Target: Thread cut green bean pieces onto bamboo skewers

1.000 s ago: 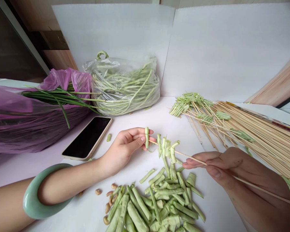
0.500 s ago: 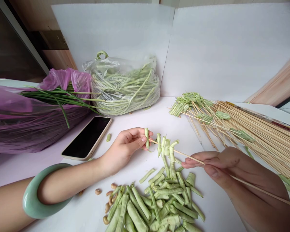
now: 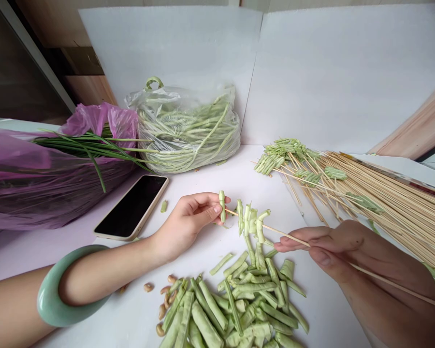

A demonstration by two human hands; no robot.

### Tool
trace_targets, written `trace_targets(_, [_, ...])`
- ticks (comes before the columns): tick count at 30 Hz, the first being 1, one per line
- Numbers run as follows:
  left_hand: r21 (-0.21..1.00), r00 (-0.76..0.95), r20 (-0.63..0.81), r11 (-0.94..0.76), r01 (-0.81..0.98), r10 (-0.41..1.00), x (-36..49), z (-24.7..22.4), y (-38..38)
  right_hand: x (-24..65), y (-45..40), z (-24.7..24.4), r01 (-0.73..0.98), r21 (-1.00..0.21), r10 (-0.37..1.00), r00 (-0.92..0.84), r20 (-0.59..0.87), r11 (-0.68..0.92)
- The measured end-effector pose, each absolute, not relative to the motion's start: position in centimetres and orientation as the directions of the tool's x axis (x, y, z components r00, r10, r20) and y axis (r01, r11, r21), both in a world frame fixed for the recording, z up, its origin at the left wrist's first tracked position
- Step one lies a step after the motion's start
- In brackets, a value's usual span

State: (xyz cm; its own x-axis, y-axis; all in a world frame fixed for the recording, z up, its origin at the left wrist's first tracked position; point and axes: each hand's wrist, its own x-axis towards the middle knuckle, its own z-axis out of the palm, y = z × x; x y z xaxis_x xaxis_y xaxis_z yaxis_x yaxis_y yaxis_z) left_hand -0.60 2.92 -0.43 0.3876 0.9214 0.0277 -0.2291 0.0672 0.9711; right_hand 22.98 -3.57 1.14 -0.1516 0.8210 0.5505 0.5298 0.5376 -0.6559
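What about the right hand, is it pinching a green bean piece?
No, the right hand holds the wooden skewer, while the left hand pinches a green bean piece.

- Bangle (image 3: pixel 50 294): milky jade green
- Phone (image 3: pixel 132 207): black screen, cream edge
- Cut beans (image 3: pixel 207 326): pale green
- Bamboo skewers (image 3: pixel 391 209): straw yellow
- Plastic bag (image 3: pixel 21 193): translucent purple-pink
- Slender stalks (image 3: pixel 89 146): dark green
- Curved seeds (image 3: pixel 148 287): tan-brown

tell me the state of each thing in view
left hand, pinching a bean piece
right hand, holding the skewer
skewer, partly threaded
cut beans, loosely piled
phone, face up, screen dark
clear bag, stuffed with long beans
purple bag, open, greens sticking out
bracelet, worn
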Motion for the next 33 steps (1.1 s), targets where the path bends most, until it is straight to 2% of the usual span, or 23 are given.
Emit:
trace_targets(20, [0.973, 0.384, 0.031, 0.061, -0.223, 0.923, -0.58, -0.44, 2.99, 23.02, -3.63, 1.08, 0.527, -0.664, 0.826, -0.141, 0.546, 0.53])
trace_targets(33, [0.973, 0.378, 0.074, 0.017, -0.231, 0.923, -0.61, -0.54, 3.08, 23.31, -4.02, 1.37, 0.645, -0.549, 0.811, -0.202, 0.549, 0.532])
